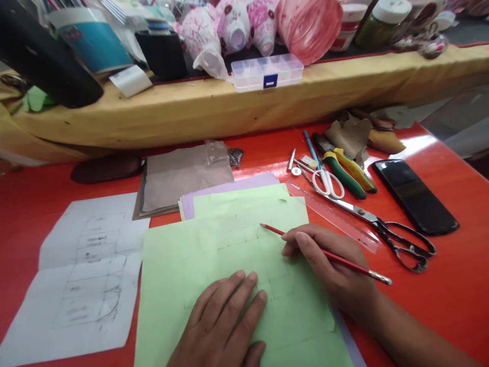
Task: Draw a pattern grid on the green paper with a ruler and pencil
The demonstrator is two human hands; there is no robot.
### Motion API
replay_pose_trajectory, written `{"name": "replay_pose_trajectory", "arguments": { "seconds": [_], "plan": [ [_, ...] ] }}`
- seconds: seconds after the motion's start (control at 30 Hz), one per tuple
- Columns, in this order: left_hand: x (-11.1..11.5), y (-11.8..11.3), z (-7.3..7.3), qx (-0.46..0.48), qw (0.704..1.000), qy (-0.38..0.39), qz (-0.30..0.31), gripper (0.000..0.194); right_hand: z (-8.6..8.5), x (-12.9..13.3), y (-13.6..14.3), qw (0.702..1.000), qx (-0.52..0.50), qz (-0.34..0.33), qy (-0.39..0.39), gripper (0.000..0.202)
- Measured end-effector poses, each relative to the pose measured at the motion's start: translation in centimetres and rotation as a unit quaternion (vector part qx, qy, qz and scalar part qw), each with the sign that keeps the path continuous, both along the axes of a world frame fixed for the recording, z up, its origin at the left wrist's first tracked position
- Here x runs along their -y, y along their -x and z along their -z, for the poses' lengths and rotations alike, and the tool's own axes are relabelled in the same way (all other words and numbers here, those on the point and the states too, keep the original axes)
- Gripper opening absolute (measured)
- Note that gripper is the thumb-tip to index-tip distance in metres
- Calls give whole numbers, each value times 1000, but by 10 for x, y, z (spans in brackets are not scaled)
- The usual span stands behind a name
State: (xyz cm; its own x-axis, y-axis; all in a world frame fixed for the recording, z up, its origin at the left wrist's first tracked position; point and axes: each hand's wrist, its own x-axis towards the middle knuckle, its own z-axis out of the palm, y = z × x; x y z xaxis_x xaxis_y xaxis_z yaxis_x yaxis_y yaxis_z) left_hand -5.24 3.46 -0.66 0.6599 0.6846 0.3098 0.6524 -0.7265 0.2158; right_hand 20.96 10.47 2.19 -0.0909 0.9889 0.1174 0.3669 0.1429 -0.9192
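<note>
Diagonally, the red pencil (349, 263) lies with its long axis across the right edge of the green paper (168, 285): its point faces left and slightly toward the far edge of the red table (451, 295), its eraser end toward the right. The right hand (332, 255) pinches this one pencil between thumb and fingers, the tip over the paper, short of its far edge; whether it touches, I cannot tell. The left hand (225, 321) rests flat on the paper, fingers slightly spread.

Along the paper's right side, toward the table's far right corner, are one clear ruler (332, 215), two pairs of scissors (369, 214), one pair of pliers (344, 176) and one smartphone (414, 196). One creased white sheet (95, 219) with pencilled lines lies by the paper's left edge.
</note>
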Motion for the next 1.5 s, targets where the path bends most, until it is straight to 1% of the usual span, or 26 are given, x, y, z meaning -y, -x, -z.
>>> {"name": "replay_pose_trajectory", "arguments": {
  "seconds": [0.27, 0.5, 0.67, 0.83, 1.0, 1.1, 1.33, 1.5],
  "plan": [
    [1, 0, 0, 3, 1000, 3, -1, 38, 0, 1, 0, 1000, -10, 21, -12, 26],
    [1, 1, 1, -2, 1000, 6, 3, 38, 1, 1, 0, 1000, -2, 0, -25, 25],
    [1, 1, -1, -1, 1000, 7, 1, 37, 1, 1, 0, 1000, 0, -1, -24, 25],
    [0, 0, 0, 5, 1000, 17, 3, 37, 1, 1, 1, 1000, -4, 14, -21, 25],
    [3, 0, 0, 9, 1000, 9, 4, 37, 3, 3, 0, 999, -17, 39, -26, 25],
    [6, -1, 0, -9, 1000, -5, 8, 40, 5, 4, -1, 998, -26, 49, -31, 25],
    [8, -6, -1, -79, 994, -65, -22, 50, 6, 4, -1, 997, -47, 45, -41, 26],
    [11, -4, -4, -119, 988, -91, -25, 56, 9, 6, -2, 996, -60, 42, -52, 26]
  ]
}}
